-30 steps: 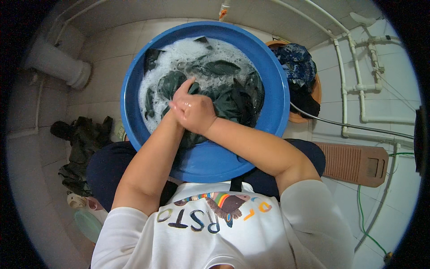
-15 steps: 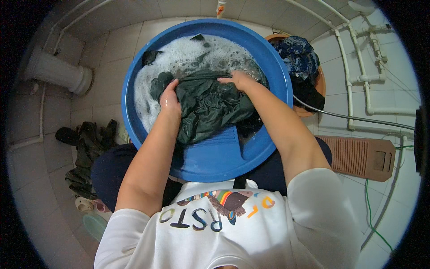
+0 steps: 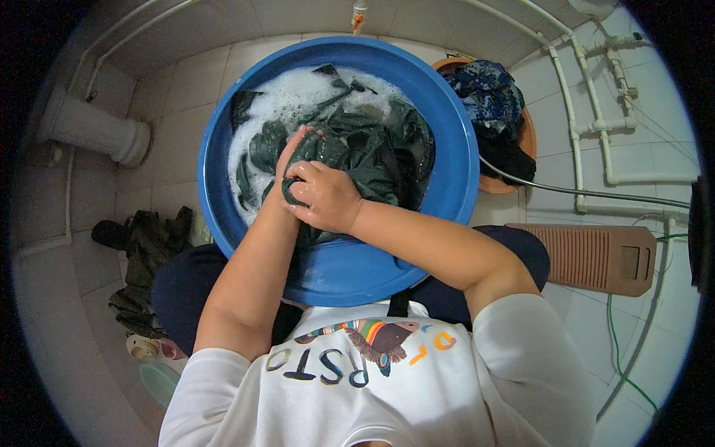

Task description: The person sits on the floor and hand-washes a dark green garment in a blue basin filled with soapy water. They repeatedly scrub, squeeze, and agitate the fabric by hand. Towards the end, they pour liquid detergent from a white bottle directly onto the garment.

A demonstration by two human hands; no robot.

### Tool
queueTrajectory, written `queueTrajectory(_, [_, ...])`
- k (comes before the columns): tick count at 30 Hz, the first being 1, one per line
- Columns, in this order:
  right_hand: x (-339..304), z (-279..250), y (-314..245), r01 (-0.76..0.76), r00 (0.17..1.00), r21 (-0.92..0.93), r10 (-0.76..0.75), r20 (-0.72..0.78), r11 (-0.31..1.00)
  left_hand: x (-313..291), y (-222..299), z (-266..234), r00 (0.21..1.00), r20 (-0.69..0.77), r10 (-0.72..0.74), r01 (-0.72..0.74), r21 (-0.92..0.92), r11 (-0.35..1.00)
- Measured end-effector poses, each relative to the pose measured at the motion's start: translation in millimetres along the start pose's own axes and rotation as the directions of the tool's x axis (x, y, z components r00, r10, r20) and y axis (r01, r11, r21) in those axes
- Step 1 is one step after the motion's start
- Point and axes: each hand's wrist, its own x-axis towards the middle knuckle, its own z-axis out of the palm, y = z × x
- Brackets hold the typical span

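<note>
A wet dark green garment (image 3: 363, 145) lies bunched in soapy water inside a big blue basin (image 3: 456, 167). My right hand (image 3: 328, 197) is closed in a fist round a fold of it, pressed close against my left wrist. Just beyond, my left hand (image 3: 289, 158) holds the cloth, its thumb straight and its other fingers partly hidden by the fabric. White suds (image 3: 287, 93) float along the basin's far and left sides, with dark cloth corners poking through. The basin's blue ribbed washboard slope lies nearest me, largely covered by the garment and my arms.
An orange-brown tub (image 3: 527, 145) of dark and blue-patterned clothes stands right of the basin. A grey hose (image 3: 581, 192) runs from there to the right. A brown washboard (image 3: 596, 257) lies by my right knee. Dark clothes (image 3: 149, 257) lie on the left; white pipes (image 3: 573, 127) line the wall.
My right hand has come left and nearer me, from the garment's far right edge to beside my left wrist, closing on cloth. The garment has been pulled and rebunched, uncovering more dark fabric at right.
</note>
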Motion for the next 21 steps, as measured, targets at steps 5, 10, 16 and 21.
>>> queueTrajectory(5, [11, 4, 40, -0.391, 0.909, -0.054, 0.376, -0.177, 0.919, -18, -16, 36, 0.938, -0.333, 0.094, -0.015, 0.232, 0.973])
queueTrajectory(10, [19, -1, 34, -0.508, 0.857, -0.038, 0.500, -0.127, 0.861, -17, -16, 31, 0.936, -0.312, 0.163, -0.062, 0.309, 0.949])
queueTrajectory(16, [3, 4, 24, -0.243, 0.969, -0.067, 0.240, -0.057, 0.968, 1, -28, -10, 0.995, 0.073, 0.061, -0.058, -0.040, 0.998])
queueTrajectory(21, [17, -2, 62, -0.645, 0.764, -0.075, 0.637, -0.104, 0.761, -26, -18, 54, 0.912, -0.391, 0.124, -0.005, 0.292, 0.956])
